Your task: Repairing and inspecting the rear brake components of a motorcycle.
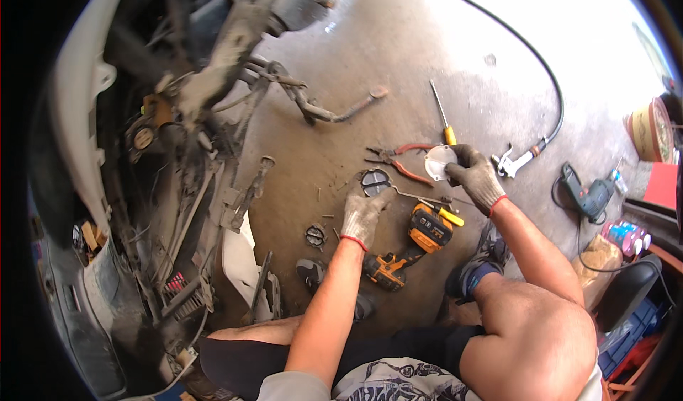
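In worn, pale work gloves with red cuffs, both my hands are over the concrete floor. My left hand is closed on a round dark cap with a lighter rim and a bar across its face. To the right, my right hand pinches a thin, pale round cover plate between thumb and fingers. Between them lie red-handled pliers, spread apart, and a bent metal rod. Just below the rod are a yellow-handled screwdriver and an orange and black cordless drill. A small round part rests left of my left wrist.
A dusty, partly stripped scooter or motorbike fills the left side. Another yellow-handled screwdriver lies beyond the pliers. On the right are an air blow gun on a black hose, a corded drill, a bucket and several bottles.
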Action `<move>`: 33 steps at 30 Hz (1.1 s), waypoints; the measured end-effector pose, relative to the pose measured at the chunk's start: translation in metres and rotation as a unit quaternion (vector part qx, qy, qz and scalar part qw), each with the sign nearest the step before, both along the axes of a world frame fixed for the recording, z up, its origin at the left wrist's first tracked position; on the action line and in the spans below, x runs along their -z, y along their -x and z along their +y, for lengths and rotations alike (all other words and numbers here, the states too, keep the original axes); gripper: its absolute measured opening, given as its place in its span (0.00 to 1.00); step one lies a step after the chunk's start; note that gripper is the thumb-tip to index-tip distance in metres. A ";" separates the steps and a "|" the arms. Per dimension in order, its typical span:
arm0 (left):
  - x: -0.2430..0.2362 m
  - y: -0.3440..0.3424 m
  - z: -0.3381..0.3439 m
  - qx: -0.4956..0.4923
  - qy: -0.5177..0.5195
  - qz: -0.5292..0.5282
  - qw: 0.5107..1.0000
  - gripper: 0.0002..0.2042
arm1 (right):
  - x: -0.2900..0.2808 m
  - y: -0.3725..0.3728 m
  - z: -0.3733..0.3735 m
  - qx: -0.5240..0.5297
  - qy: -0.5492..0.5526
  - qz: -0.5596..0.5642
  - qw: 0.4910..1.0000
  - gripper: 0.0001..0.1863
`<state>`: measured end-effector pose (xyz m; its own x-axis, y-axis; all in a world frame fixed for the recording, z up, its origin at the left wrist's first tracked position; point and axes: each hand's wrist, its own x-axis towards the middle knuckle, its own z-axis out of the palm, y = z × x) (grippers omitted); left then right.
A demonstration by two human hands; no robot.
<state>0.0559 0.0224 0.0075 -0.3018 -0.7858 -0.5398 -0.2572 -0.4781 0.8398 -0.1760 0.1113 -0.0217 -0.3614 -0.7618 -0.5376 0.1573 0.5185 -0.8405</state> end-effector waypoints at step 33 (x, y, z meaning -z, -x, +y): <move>-0.139 -0.035 0.073 0.012 0.008 0.353 0.935 0.23 | -0.306 -0.046 0.015 -0.159 0.129 0.418 0.885 0.11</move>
